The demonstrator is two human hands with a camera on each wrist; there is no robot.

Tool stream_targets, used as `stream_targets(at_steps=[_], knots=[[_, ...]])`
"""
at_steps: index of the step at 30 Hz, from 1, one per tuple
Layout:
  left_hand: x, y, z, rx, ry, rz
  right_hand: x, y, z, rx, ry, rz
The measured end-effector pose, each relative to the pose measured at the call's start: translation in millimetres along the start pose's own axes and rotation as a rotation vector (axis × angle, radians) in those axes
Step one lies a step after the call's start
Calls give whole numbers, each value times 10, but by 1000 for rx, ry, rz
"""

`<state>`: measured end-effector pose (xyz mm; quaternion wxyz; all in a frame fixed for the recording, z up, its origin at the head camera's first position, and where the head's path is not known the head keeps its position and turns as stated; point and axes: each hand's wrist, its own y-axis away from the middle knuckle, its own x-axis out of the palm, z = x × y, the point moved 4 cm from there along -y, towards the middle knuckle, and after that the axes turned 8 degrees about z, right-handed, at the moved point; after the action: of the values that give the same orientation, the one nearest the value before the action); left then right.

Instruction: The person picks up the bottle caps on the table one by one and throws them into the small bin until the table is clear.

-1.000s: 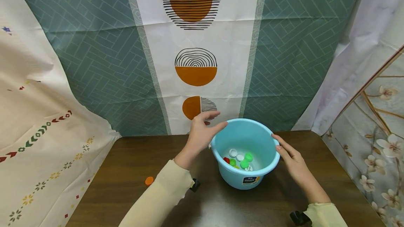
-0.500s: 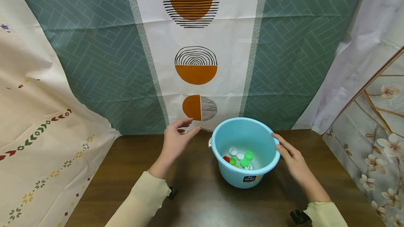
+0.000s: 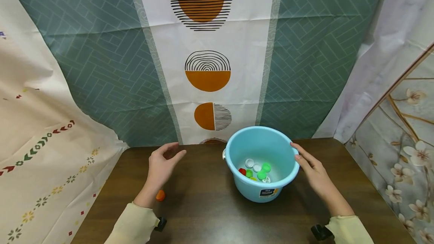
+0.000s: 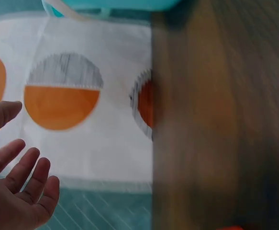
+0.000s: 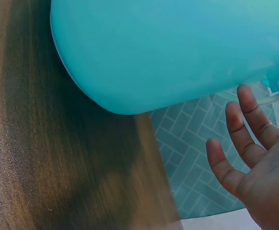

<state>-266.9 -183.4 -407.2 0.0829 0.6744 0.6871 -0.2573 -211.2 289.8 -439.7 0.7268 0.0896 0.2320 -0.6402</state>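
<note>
In the head view, a light blue bucket (image 3: 262, 195) stands upright on the brown table, with several bottle caps (image 3: 261, 175) in green, white, red and yellow on its bottom. My right hand (image 3: 315, 174) touches the bucket's right rim with its index finger and thumb. In the right wrist view, the other fingers (image 5: 251, 122) spread loosely below the bucket's outer wall (image 5: 172, 52). My left hand (image 3: 160, 168) hovers over the table's left side, holding nothing, with thumb and fingers apart. An orange bottle cap (image 3: 161, 195) lies on the table just beside the left wrist.
The brown table (image 3: 203, 210) ends at the back against a hanging green and white cloth (image 3: 234, 86). A cream patterned cloth (image 3: 51, 153) hangs along the left and a floral cloth (image 3: 400, 172) along the right. A white handle joint (image 3: 224, 154) sticks out from the bucket's left side.
My left hand has moved from beside the bucket's left rim leftward and down, towards the orange bottle cap. The right hand and the bucket have stayed in place.
</note>
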Motion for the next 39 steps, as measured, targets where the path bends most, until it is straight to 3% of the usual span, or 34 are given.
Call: stream_targets(at_steps=[5, 8, 15, 22, 29, 39], knots=[[-129, 113, 248, -70, -96, -1, 3, -6, -8, -7, -17, -1], [-183, 166, 412, -102, -149, 37, 3, -9, -14, -12, -22, -2], [-244, 276, 776, -206, -240, 252, 4, -7, -13, -17, -19, -1], [-280, 402, 967, -314, -317, 410, -1, -9, -10, -23, -4, -2], [-300, 427, 1065, -330, -401, 442, 2, -10, -16, -32, -14, 0], [-271, 420, 1115, -338, -420, 428, -1, -16, -12, -18, -1, 5]])
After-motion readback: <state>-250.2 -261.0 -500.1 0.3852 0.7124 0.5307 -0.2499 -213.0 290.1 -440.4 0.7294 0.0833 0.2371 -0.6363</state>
